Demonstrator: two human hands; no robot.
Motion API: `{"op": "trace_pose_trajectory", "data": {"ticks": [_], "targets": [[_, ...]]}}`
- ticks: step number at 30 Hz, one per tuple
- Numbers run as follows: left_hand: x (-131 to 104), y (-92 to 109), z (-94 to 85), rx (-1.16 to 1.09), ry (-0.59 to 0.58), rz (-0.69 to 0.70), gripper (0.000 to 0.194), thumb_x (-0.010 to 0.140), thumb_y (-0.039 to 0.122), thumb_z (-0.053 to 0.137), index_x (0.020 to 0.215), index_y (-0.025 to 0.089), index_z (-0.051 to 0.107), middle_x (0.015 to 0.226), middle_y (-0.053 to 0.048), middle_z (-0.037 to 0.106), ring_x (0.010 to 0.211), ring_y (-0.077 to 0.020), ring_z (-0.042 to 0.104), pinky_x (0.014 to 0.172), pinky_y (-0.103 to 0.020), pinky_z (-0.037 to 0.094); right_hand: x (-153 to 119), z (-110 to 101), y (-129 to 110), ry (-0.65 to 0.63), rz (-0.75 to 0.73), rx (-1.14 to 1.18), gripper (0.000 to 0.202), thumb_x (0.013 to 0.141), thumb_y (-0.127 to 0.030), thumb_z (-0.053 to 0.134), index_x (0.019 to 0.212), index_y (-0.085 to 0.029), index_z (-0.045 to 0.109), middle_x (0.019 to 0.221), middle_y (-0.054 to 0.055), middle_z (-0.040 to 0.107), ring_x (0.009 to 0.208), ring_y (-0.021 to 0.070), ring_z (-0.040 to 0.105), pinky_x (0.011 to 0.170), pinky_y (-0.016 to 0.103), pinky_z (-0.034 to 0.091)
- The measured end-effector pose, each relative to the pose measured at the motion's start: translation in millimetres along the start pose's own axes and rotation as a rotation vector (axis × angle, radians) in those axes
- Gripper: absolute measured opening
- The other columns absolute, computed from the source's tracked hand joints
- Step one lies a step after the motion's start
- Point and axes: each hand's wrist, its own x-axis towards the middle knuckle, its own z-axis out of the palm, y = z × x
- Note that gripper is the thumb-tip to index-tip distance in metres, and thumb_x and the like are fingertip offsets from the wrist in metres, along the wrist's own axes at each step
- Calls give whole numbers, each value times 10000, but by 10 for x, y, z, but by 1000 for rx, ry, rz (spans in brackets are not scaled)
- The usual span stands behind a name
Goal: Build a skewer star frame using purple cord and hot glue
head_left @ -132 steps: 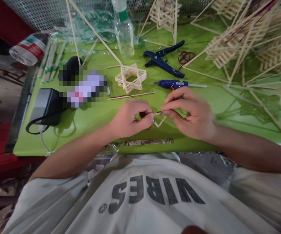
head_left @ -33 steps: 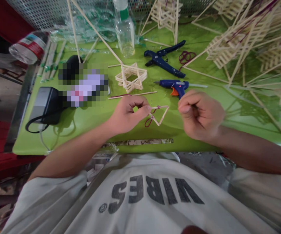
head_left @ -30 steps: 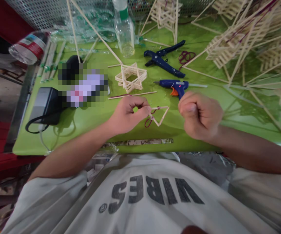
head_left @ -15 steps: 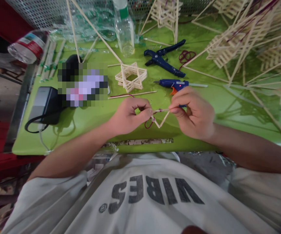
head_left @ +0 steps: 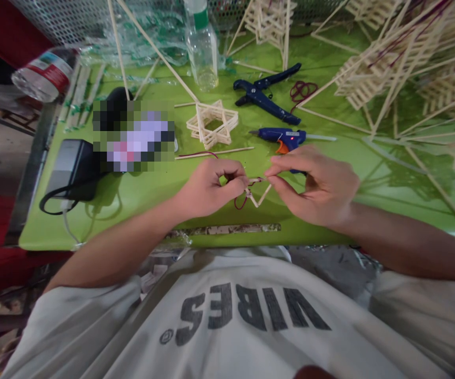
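Observation:
My left hand (head_left: 217,187) pinches one corner of a small frame of thin wooden sticks (head_left: 264,196), held just above the green table. A dark red string (head_left: 240,204) loops below the fingertips. My right hand (head_left: 317,184) has thumb and forefinger pressed together at the frame's right side, near the tip of a stick; whatever is between them is too small to make out. Behind my right hand lies a blue glue gun (head_left: 282,135) with an orange trigger. A star of stacked sticks (head_left: 212,124) sits beyond my left hand.
Blue cutters (head_left: 264,97) lie behind the glue gun. A clear bottle (head_left: 202,50) stands at the back. Stick structures (head_left: 393,68) crowd the right. A black and grey device (head_left: 73,169) and a pixelated object (head_left: 138,138) are at left. A patterned strip (head_left: 227,229) lies near the front edge.
My right fingertips have shifted slightly left, along the top of the frame, and the right hand is turned a little more over it. My left hand has hardly moved.

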Motion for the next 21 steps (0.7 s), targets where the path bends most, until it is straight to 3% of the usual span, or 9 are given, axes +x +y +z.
{"op": "trace_pose_trajectory", "data": {"ticks": [16,21], "targets": [[-1,-18,-10,-32,-11,0,327,1031,314,746,730,189,718,652,-1,704,599,-103,597,581,-234,442,-10,-10,-17,-60,-62,-95,479,963,-154,779,1404,-342,785,1013,-8,930,796,257,873,721,460,653],[7,-5,-5,0,17,-6,315,1008,283,708,710,184,698,652,-3,697,616,-103,598,607,-235,452,6,-52,-72,-63,-13,-73,486,1015,-177,744,1454,-385,762,1058,23,925,846,292,867,773,541,666]]}}
